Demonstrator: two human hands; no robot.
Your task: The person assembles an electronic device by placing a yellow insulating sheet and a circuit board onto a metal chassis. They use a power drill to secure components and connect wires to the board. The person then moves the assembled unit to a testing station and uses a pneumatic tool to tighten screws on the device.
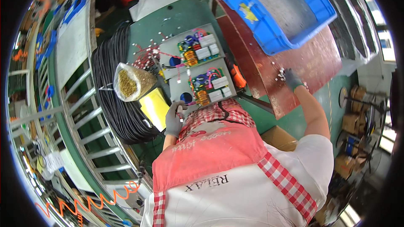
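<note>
white little parts (281, 75) lie on the red-brown counter (313, 61) by our right hand (293, 80): light, stiff, we judge, best pinched at the sides. hands well apart (left hand (172, 120) beside a grey tray (179, 85); we can't tell either grip).

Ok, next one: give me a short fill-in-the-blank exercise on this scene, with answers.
The right hand is next to small ____ pieces on the reddish board.
The big plastic bin is ____.
The grey trays hold ____ circuit boards.
The coiled cable on the left is ____.
Answers: white; blue; two; black.
</note>
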